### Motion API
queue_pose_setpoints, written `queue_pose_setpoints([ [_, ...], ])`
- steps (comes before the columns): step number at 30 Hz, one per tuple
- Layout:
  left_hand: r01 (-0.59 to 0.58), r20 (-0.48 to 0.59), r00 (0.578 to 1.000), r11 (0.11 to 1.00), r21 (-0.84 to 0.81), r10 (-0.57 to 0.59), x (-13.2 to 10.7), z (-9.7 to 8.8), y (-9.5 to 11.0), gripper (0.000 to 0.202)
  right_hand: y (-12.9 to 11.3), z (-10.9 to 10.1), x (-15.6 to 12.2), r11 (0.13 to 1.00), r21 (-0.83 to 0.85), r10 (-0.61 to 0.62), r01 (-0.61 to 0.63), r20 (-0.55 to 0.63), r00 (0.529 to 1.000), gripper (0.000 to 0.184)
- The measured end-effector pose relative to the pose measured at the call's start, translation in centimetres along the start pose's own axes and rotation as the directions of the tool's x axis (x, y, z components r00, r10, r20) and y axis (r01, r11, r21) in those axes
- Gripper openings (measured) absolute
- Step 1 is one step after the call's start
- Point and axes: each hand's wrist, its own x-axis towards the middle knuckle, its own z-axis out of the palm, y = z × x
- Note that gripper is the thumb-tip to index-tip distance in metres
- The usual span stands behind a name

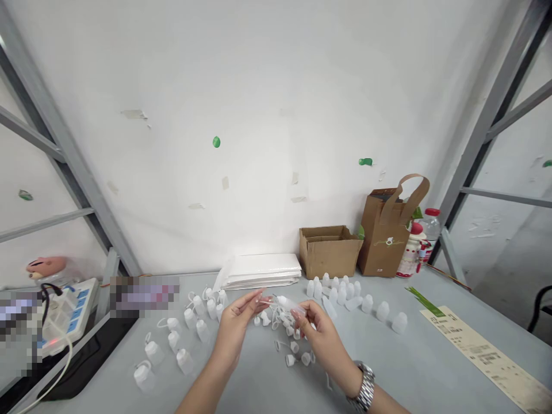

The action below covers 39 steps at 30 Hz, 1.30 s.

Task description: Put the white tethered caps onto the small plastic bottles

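L hand (237, 319): fingertips pinched narrow on a small cap/tether piece at the bottle tip.
R hand (321, 336): holds a small clear squeeze bottle (290, 303) lying sideways, above mid-table; metal watch (365, 386) on wrist.
Under hands: loose white caps (297, 351) w/ tether loops.
Table L: capped bottles (185, 339), spread out.
Table R: uncapped bottles (345, 293), clustered nr open cardboard box (330, 250).
Back: brown paper bag (386, 233), white sheet stack (263, 270).

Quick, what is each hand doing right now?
Left hand: fingers pinched on a small white cap piece.
Right hand: grip closed on a small clear bottle.
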Motion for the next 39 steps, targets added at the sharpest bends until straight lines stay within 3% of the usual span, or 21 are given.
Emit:
queue_pose_setpoints([
  [5, 0.151, 0.031, 0.988, 0.941, -0.304, -0.149, 0.2, -0.2, -0.3, 0.016, -0.1, 0.5, -0.7, 0.989, -0.14, -0.047, 0.056, 0.066, 0.997, 0.024],
  [8, 0.231, 0.09, 0.973, 0.902, -0.364, -0.213, 0.2, 0.0, -0.8, 0.006, -0.1, 0.6, -1.0, 0.973, -0.221, -0.047, 0.058, 0.055, 0.997, 0.024],
  [13, 0.273, 0.181, 0.959, 0.877, -0.396, -0.216, -0.1, 0.3, -1.3, 0.008, 0.0, 0.6, -1.1, 0.958, -0.278, -0.061, 0.072, 0.049, 0.997, 0.024],
  [32, 0.236, 0.217, 0.962, 0.905, -0.354, -0.166, -0.1, 0.4, -1.5, 0.015, -0.3, 0.7, -1.4, 0.92, -0.386, -0.053, 0.062, 0.033, 0.998, 0.023],
  [39, 0.158, 0.172, 0.978, 0.963, -0.217, -0.121, -0.3, 0.6, -1.2, 0.023, -0.6, 0.7, -1.8, 0.894, -0.439, -0.081, 0.09, 0.039, 0.996, 0.023],
])
